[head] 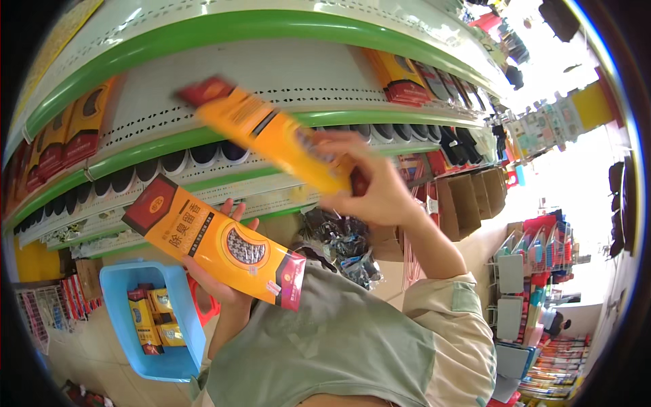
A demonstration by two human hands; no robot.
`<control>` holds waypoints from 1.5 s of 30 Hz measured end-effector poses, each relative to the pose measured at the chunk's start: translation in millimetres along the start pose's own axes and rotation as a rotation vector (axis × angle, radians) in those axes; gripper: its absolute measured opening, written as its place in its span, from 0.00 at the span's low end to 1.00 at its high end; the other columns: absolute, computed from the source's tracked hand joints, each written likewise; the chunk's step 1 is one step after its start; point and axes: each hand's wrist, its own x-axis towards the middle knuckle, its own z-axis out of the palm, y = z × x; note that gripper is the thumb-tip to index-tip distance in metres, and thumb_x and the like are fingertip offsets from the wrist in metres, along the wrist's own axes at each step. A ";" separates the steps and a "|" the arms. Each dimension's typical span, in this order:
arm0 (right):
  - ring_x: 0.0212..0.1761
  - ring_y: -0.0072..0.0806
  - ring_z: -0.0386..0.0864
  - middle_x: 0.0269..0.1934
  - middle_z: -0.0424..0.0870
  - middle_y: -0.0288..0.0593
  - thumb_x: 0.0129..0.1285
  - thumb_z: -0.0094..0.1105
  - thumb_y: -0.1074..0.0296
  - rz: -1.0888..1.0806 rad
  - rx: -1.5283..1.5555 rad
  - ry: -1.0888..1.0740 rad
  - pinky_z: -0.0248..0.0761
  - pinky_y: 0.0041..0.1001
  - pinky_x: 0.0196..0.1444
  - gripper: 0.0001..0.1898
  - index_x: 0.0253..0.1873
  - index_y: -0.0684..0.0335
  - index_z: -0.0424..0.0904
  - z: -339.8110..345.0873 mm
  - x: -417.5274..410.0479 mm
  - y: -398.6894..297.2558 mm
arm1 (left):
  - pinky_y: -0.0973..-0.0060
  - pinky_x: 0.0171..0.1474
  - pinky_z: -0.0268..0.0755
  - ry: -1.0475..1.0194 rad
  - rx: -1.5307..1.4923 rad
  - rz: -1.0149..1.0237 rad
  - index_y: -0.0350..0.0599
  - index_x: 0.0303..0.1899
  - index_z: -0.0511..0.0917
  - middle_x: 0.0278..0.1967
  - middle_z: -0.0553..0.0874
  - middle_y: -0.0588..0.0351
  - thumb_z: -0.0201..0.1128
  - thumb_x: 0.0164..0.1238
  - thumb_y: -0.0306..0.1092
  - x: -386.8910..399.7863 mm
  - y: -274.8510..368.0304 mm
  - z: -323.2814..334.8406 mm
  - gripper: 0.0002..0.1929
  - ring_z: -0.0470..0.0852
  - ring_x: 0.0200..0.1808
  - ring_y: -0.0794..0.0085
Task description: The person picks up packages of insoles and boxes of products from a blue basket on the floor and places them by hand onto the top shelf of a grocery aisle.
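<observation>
My left hand (216, 277) supports a yellow and dark red insole package (218, 244) from beneath, its printed front and dark oval window facing up. A similar yellow package (264, 135), blurred, is gripped at its lower end by my right hand (374, 178). That package is tilted, its red end pointing up and left before the shelf. Behind it runs a white perforated shelf (168, 76) with a green front edge. Similar packages (84, 122) stand at the shelf's left, and others (399, 79) at its right.
A blue plastic bin (190, 315) on the floor holds several yellow packages (145, 320). Dark shoes (175, 162) line the shelf below. Black plastic-wrapped goods (341, 239) and open cardboard boxes (457, 203) are beyond my right arm. Wire racks (546, 249) stand far right.
</observation>
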 end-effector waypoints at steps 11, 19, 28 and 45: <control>0.56 0.30 0.84 0.60 0.86 0.48 0.59 0.80 0.65 0.324 -0.322 0.571 0.77 0.31 0.59 0.28 0.63 0.66 0.81 -123.2 38.0 94.3 | 0.34 0.74 0.63 -0.011 0.015 -0.106 0.51 0.84 0.53 0.78 0.64 0.30 0.44 0.77 0.76 -5.3 0.5 6.0 0.47 0.63 0.79 0.37; 0.61 0.42 0.83 0.62 0.84 0.51 0.59 0.76 0.54 0.213 -0.590 0.575 0.77 0.38 0.61 0.32 0.66 0.61 0.80 -164.4 86.3 166.2 | 0.41 0.75 0.67 -0.161 0.183 -0.343 0.41 0.83 0.49 0.79 0.61 0.32 0.54 0.71 0.76 -17.1 -9.3 7.9 0.55 0.64 0.78 0.38; 0.58 0.34 0.86 0.57 0.88 0.51 0.52 0.81 0.60 0.356 -0.636 0.627 0.77 0.33 0.61 0.33 0.63 0.67 0.82 -158.8 103.7 201.9 | 0.42 0.75 0.67 -0.122 0.223 -0.336 0.41 0.83 0.49 0.79 0.61 0.33 0.54 0.70 0.78 -18.0 -8.2 12.2 0.56 0.65 0.78 0.40; 0.75 0.57 0.71 0.73 0.75 0.55 0.58 0.71 0.40 0.486 -0.666 0.471 0.68 0.51 0.73 0.40 0.74 0.51 0.76 -172.7 93.7 229.0 | 0.33 0.74 0.63 -0.169 0.214 -0.313 0.41 0.83 0.50 0.79 0.58 0.28 0.53 0.71 0.77 -11.1 -9.4 8.4 0.55 0.62 0.78 0.33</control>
